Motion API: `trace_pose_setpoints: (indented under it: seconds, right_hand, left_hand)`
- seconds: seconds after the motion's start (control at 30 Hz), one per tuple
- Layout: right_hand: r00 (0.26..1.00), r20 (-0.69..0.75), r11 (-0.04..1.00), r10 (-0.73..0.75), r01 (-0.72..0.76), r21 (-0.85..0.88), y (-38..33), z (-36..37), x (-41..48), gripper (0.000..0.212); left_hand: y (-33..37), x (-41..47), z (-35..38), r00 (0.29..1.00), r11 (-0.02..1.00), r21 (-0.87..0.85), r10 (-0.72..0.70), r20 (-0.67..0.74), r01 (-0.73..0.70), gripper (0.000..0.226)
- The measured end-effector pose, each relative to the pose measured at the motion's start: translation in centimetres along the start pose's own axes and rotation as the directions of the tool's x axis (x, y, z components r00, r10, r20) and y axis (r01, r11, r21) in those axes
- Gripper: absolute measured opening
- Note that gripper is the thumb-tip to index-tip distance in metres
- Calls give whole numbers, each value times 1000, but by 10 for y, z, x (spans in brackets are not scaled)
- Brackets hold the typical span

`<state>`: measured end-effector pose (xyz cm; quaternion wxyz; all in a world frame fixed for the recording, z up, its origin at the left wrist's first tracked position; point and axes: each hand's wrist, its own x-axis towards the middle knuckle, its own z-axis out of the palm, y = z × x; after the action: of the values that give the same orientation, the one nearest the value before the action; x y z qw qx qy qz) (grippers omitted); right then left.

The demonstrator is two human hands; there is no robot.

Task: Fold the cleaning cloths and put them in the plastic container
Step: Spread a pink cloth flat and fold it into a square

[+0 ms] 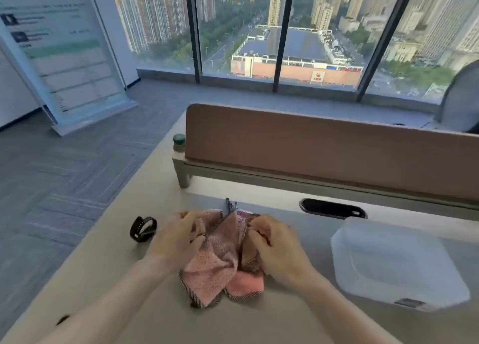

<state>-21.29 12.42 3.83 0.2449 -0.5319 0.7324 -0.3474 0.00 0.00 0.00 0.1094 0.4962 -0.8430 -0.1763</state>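
A pale counter (124,279) carries a crumpled heap of pink cleaning cloths (220,260) with dark striped edging near its middle. A black wristband (143,228) lies to their left, a translucent plastic container (394,263) to their right. A brown divider panel (324,152) stands along the far edge, with a green-capped bottle (179,142) at its left end.

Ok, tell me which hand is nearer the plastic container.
The right hand, gripping the right side of the pink cleaning cloths. The plastic container sits just to its right; the left hand is beyond the cloths, nearer the black wristband.
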Motion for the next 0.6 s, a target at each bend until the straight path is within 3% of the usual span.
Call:
trace_pose_setpoints:
  seconds: [0.17, 0.27, 0.33, 0.4, 0.47, 0.53, 0.6]
  right_hand:
    - [987, -1, 977, -160, 158, -142, 50, 61, 10, 16]
    - [978, 45, 929, -205, 209, -307, 75, 87, 3, 25]
    - [973, 56, 897, -222, 226, -381, 89, 97, -4, 32]
    - [964, 63, 896, -260, 265, -357, 95, 101, -19, 39]
    - [958, 11, 919, -287, 278, -280, 93, 96, -35, 41]
    - [955, -67, 941, -288, 270, -202, 85, 83, -47, 40]
    - [942, -143, 948, -305, 285, -140, 70, 62, -54, 40]
  left_hand:
    - [-7, 9, 43, 976, 994, 53, 108, -191, -100, 25]
    - [-1, 13, 70, 989, 980, 173, 117, -88, -101, 51]
    - [-2, 22, 80, 998, 989, 145, 37, -53, -29, 45]
    - [-1, 23, 81, 995, 998, 62, -5, -103, 11, 23]
    - [5, 19, 73, 968, 999, 34, 8, -250, 0, 13]
    - [17, 9, 57, 911, 993, 3, 109, -398, -118, 13]
    - [37, -10, 34, 873, 946, -63, 267, -407, -318, 11]
